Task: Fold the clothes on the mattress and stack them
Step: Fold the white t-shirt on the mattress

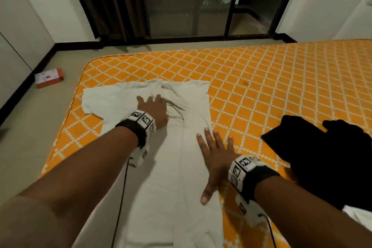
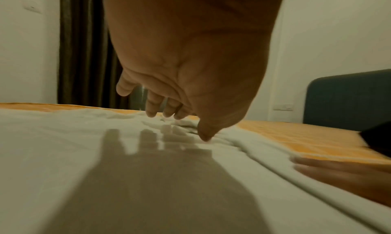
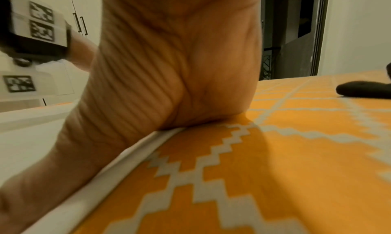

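Both hands lie flat, fingers spread, on the white shirt (image 1: 157,147): left hand (image 1: 154,109) mid-chest, right hand (image 1: 214,159) on its folded edge. Bare mattress (image 1: 271,78) stretches beyond; black clothes (image 1: 322,157) lie right of the shirt.

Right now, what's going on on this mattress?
A person is folding a white T-shirt spread on the orange mattress. Its right side is already folded in; the left sleeve is still spread out. The left hand is open over the rumpled chest area, thumb touching the cloth, and the right hand presses flat on the folded right edge. A black garment lies unfolded to the right, untouched.
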{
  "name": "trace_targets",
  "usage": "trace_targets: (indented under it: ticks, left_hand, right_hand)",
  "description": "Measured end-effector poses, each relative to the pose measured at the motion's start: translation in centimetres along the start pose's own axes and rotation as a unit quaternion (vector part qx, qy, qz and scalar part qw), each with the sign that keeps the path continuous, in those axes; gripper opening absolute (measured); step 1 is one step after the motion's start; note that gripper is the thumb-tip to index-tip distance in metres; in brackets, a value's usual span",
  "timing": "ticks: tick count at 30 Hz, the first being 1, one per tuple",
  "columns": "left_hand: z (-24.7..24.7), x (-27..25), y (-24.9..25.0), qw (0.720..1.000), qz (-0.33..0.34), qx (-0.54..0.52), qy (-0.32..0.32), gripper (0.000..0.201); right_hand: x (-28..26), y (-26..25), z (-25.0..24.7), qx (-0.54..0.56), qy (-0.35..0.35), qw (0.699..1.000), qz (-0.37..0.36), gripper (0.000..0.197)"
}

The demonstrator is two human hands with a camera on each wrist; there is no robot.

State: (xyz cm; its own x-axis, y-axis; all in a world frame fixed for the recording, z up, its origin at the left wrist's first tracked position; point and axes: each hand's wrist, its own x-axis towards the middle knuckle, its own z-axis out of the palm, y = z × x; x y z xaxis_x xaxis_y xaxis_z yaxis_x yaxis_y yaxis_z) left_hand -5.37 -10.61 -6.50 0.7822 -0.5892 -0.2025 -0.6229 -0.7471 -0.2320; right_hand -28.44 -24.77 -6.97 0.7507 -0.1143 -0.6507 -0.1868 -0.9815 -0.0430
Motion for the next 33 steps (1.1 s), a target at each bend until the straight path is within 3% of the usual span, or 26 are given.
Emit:
trace_targets:
  ticks: [3,6,8,10,14,16,18,20,25,29,33]
  left_hand:
    - [-1.0,-6.2,2.1,0.996,0.072,-0.030,0.042,0.069]
    - [-1.6,-11.4,3.6,0.993,0.098,-0.068,0.023,0.066]
    - [-1.2,-13.8,4.4,0.988,0.106,-0.108,-0.015,0.063]
    - [-1.0,-16.1,4.8,0.981,0.100,-0.153,-0.072,0.063]
    - [-0.6,-20.2,5.7,0.970,0.076,-0.194,-0.125,0.063]
    - [0.1,-21.8,6.3,0.965,0.069,-0.210,-0.139,0.076]
    - [1.1,-22.9,6.8,0.963,0.056,-0.215,-0.153,0.097]
    - [1.8,-23.8,6.8,0.961,0.042,-0.219,-0.162,0.110]
    - [1.7,-25.2,6.4,0.961,0.042,-0.209,-0.179,0.121]
    - [1.9,-25.9,6.3,0.963,0.057,-0.189,-0.183,0.120]
    - [2.1,-26.2,5.6,0.961,0.078,-0.185,-0.191,0.105]
  right_hand:
    - [-0.9,-0.9,-0.4,-0.014,0.019,0.999,0.023,0.190]
    - [-3.4,-3.2,-1.2,-0.053,0.055,0.995,0.062,0.183]
    - [-5.2,-5.2,-1.4,-0.078,0.100,0.989,0.073,0.157]
    - [-7.0,-7.4,-1.5,-0.059,0.133,0.988,0.055,0.111]
    - [-9.7,-10.9,-0.9,0.034,0.077,0.996,0.030,0.055]
    - [-10.7,-11.1,-0.5,0.058,0.076,0.994,0.044,0.035]
    - [-11.1,-9.9,0.2,0.095,0.089,0.989,0.077,0.035]
    - [-11.4,-8.5,0.9,0.122,0.090,0.982,0.113,0.053]
    - [-11.5,-7.9,1.4,0.207,0.005,0.969,0.135,0.048]
    - [-11.6,-8.3,1.0,0.211,0.044,0.964,0.158,0.064]
    - [-11.3,-7.9,3.2,0.212,-0.030,0.961,0.176,0.062]
